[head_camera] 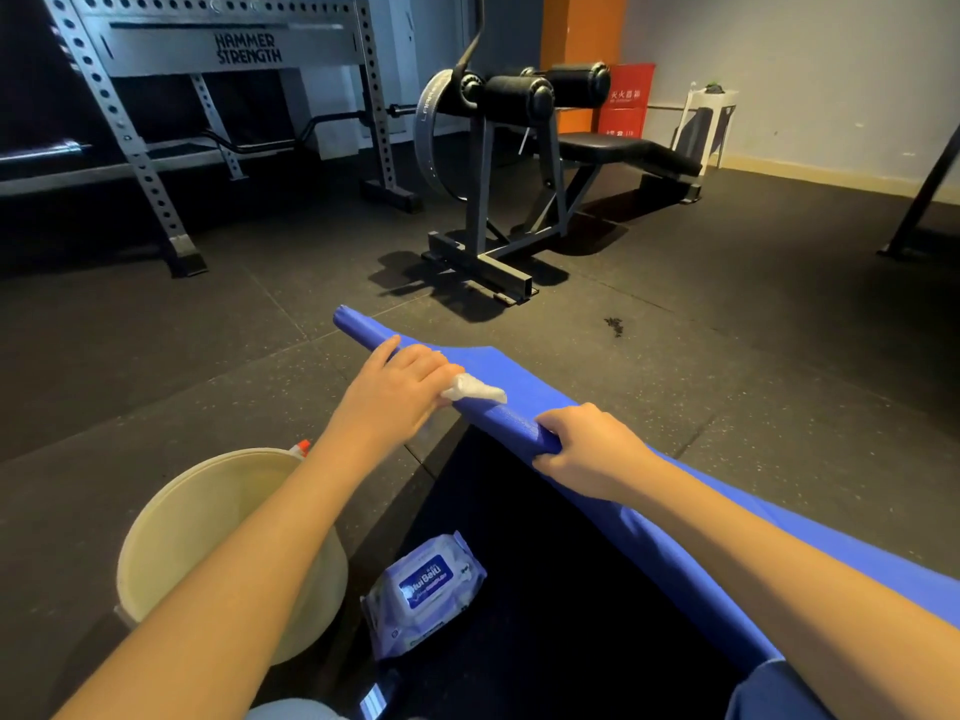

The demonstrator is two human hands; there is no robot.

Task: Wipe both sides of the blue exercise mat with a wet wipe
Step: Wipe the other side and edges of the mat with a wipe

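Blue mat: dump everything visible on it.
The mat is blue and looks like thin foam with a fine texture. One long edge is lifted off the dark floor and curled over into a loose roll, which runs from the far left down to the lower right and leaves the frame there. The right hand grips the curled edge. The left hand presses a crumpled white wipe onto it further along. The space beneath is in shadow, so its underside does not show.
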